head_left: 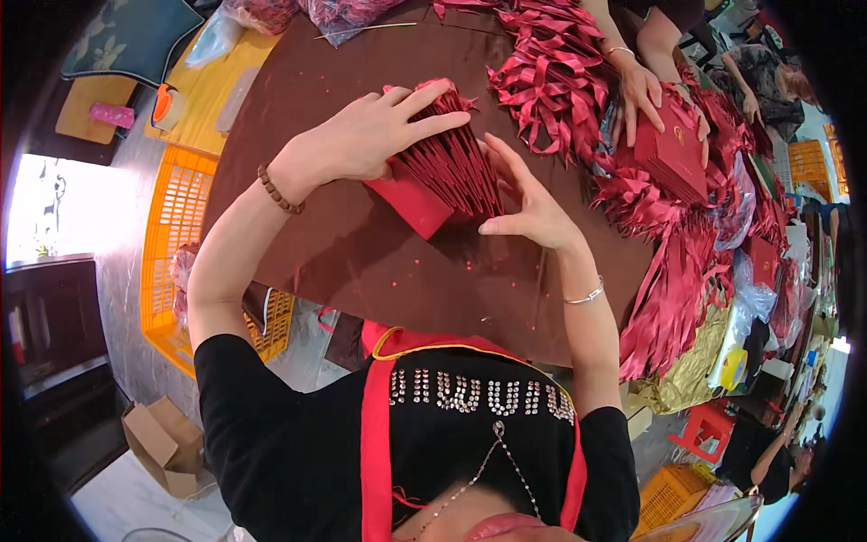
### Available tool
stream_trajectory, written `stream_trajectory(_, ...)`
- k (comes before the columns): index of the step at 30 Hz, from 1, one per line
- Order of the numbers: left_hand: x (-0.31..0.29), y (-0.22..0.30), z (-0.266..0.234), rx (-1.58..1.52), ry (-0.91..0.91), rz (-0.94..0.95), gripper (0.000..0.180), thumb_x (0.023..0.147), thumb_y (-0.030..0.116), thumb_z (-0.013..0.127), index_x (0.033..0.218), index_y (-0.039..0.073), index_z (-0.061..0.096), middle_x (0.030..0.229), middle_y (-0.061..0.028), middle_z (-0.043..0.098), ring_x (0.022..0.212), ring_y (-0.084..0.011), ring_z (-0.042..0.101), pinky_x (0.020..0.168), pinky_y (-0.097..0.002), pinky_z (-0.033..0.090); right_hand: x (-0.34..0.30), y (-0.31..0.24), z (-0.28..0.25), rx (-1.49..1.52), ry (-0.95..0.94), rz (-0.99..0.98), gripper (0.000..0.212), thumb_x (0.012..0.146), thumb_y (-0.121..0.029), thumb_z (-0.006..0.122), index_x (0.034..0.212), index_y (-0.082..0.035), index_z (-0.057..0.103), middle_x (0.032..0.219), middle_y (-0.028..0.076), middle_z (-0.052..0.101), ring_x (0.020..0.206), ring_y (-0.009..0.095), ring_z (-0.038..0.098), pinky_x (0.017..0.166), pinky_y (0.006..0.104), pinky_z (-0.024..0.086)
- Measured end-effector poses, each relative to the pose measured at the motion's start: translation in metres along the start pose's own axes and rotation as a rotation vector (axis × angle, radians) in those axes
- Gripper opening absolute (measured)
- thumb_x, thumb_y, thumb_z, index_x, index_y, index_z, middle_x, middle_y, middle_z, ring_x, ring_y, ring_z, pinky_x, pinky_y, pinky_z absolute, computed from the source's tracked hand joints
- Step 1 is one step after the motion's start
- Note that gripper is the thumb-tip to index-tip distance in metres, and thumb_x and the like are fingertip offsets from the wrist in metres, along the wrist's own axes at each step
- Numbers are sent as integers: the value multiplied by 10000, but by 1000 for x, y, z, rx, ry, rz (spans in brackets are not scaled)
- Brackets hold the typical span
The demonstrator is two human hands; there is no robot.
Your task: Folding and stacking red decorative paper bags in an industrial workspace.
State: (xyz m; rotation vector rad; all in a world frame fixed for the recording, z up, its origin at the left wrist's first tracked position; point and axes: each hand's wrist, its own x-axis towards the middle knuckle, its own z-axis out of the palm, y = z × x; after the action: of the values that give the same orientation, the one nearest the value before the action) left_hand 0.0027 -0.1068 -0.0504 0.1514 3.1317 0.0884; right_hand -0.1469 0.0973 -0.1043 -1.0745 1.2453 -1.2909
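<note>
A thick stack of red folded card pieces (452,167) stands tilted on the brown-covered table in front of me, its many edges fanned out toward the right. One flat red face (411,203) shows at its lower left. My left hand (379,134) reaches over the top of the stack from the left and grips it, with fingers spread across the upper edges. Close beside the stack's right side is my right hand (535,206), its thumb and fingers apart in a curve. Whether its fingertips touch the cards is hard to see.
Red ribbons (551,77) lie heaped at the far side of the brown table (352,262). At the right, another person's hands (643,95) hold a red stack (668,154) with gold print. An orange crate (172,244) and a cardboard box (164,447) stand at the left.
</note>
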Motion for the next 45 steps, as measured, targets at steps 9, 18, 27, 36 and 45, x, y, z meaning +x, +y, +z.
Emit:
stream_trajectory(9,-16,4,5,-94,77,-15,900,546,7,716,1344,181,338,1371,-132,307,1062,-348,489,833,-421,464,18,35,-12,-42,-147,-143,1196,495,-463,828,1419,-64,182,1456,86,226,1333,199,232,1089,358,191)
stream_trajectory(18,-24,6,3,-101,95,51,694,570,2,691,1203,214,504,1417,-119,286,1072,-314,486,822,-397,454,7,34,-19,255,122,-163,1015,628,-429,737,1396,-12,223,1439,114,257,1326,217,266,1091,359,202)
stream_trajectory(27,-28,6,8,-25,206,81,771,533,38,749,1220,271,490,1411,-75,293,1135,-298,437,896,-426,411,8,41,-26,318,134,-195,930,690,-384,678,1396,0,211,1439,123,255,1324,229,272,1092,363,201)
stream_trajectory(36,-27,14,5,-45,38,-25,550,590,2,634,1119,123,539,1076,-81,506,1093,-268,453,933,-407,353,9,44,-26,413,159,-187,875,700,-312,633,1397,-4,204,1418,136,293,1311,236,296,1089,364,207)
stream_trajectory(45,-13,33,-2,17,63,250,208,639,110,654,798,105,520,743,-21,516,730,-197,536,692,-316,410,4,36,-19,386,131,-155,872,683,-309,622,1399,-16,220,1429,126,278,1317,223,284,1088,350,202)
